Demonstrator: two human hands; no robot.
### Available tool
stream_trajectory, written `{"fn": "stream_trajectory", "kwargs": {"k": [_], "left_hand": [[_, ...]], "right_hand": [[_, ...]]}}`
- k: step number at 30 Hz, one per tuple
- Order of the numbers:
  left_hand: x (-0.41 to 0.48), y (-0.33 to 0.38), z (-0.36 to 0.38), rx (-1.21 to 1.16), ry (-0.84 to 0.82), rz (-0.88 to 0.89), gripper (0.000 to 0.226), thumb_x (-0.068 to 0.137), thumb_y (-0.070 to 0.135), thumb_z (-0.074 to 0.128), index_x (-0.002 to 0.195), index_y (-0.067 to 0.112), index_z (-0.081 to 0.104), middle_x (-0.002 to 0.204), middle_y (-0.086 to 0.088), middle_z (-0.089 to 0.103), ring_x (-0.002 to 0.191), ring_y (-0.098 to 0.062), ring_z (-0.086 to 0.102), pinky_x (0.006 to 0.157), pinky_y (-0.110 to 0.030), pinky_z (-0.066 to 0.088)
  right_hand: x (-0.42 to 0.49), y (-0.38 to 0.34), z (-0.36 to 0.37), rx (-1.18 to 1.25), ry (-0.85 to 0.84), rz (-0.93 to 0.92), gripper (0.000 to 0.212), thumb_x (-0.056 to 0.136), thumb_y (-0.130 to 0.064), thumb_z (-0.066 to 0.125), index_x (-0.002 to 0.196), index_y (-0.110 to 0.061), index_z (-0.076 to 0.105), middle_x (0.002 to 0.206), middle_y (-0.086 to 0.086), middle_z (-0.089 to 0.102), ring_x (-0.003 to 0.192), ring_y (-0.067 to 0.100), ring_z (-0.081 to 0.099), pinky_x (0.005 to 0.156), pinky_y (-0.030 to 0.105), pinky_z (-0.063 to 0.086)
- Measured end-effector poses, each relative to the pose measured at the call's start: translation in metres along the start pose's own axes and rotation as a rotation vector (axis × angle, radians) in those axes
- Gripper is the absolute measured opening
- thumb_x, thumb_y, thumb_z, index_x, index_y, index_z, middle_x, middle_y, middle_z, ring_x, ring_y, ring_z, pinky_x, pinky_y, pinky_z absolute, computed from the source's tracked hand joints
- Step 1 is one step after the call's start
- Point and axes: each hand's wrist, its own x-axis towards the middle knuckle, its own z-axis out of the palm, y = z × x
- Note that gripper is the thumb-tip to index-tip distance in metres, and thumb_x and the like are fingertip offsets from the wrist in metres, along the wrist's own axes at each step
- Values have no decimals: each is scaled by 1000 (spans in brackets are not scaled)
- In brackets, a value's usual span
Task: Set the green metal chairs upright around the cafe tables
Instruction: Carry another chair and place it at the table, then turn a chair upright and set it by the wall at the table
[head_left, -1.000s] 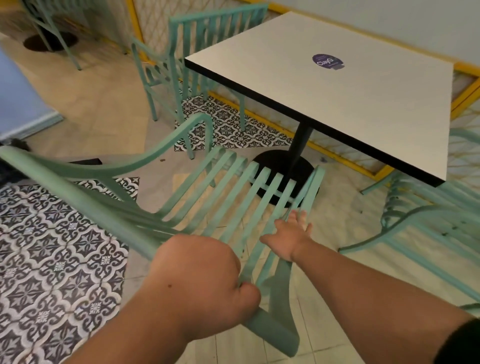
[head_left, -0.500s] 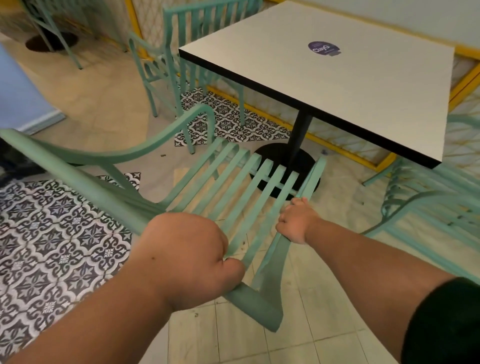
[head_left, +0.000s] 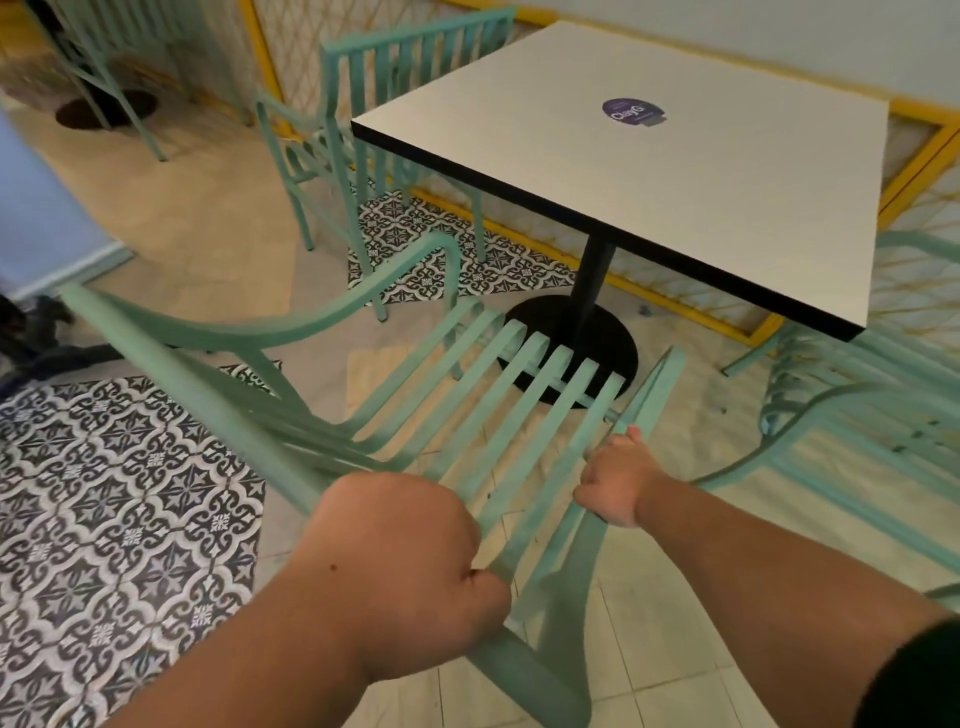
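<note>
A green metal chair (head_left: 467, 395) with a slatted seat stands right in front of me, facing the white square cafe table (head_left: 675, 187). My left hand (head_left: 400, 577) grips the top rail of its backrest near the corner. My right hand (head_left: 618, 480) grips the chair's right armrest. A second green chair (head_left: 363, 135) stands upright at the table's far left side. A third green chair (head_left: 852, 410) lies tipped over on the floor at the right, under the table's right corner.
The table's black post and round base (head_left: 571, 343) stand just beyond the held chair's seat. A yellow-framed lattice partition (head_left: 914, 171) runs behind the table. Patterned tiles (head_left: 119, 509) cover the floor at left. Another green chair's legs (head_left: 104, 67) show at the far left.
My right hand went from reaching open over the seat to gripping the right armrest. The chair has shifted a little toward the table; my left hand kept its grip.
</note>
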Motion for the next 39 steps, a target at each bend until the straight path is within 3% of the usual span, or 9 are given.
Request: {"fn": "stream_trajectory", "kwargs": {"k": [5,8,11,14,18,21,25,30,39], "left_hand": [[2,-3,0,-24,11,-7,55,67,59,36,75,6,49,57,-11,43,56,-23,44,55,-29,39],[2,-5,4,-39,52,-23,56,64,59,32,78,9,52,58,-11,47,58,-23,46,54,-29,37],[3,-4,1,-112,59,-28,50,70,55,34,77,13,60,63,-2,58,64,-20,55,58,-30,38],[9,-7,-4,-148,10,-55,48,77,56,33,86,23,67,83,6,67,86,-20,59,80,-39,41],[-12,5,-1,-169,19,-196,61,91,56,23,133,24,54,137,-1,55,129,-26,42,113,-56,24],[-40,18,-4,-326,-39,-204,63,100,55,26,149,19,44,155,-8,44,146,-30,30,125,-55,8],[-79,3,-50,-703,4,-204,59,105,46,46,157,21,37,161,-10,39,146,-29,37,124,-46,26],[-134,-40,-124,-668,326,-297,54,103,39,52,154,22,43,154,-11,48,140,-28,45,119,-42,33],[-152,-59,-170,-626,334,-293,55,102,38,54,154,22,43,155,-9,49,142,-26,45,120,-40,32]], "right_hand": [[-7,-4,-7,257,9,116,45,101,-40,33,101,-22,75,125,11,59,141,38,32,123,58,-6],[-19,-11,5,384,28,155,42,105,-39,36,137,-23,60,170,19,9,156,42,-15,125,55,-6],[-56,-35,9,577,7,80,57,108,-43,39,155,-11,38,169,15,-22,152,36,-30,126,52,1],[-111,-69,1,602,-63,-20,59,111,-39,33,161,-8,27,173,12,0,159,30,-4,129,43,6],[-199,-92,-27,639,-142,-48,52,114,-33,24,160,-10,32,167,11,29,153,28,28,123,34,22],[-262,-92,-55,668,-55,-58,67,104,-65,22,153,-27,46,161,7,41,147,26,37,120,33,26],[-314,-78,-89,606,168,-61,54,109,-49,31,155,-22,42,163,7,37,153,22,28,120,36,24],[-359,-65,-132,602,372,-51,58,107,-50,38,158,-23,37,161,4,41,148,20,37,118,33,29],[-371,-54,-174,609,497,-55,66,104,-55,41,161,-23,30,160,4,42,150,22,33,123,40,27]]}}
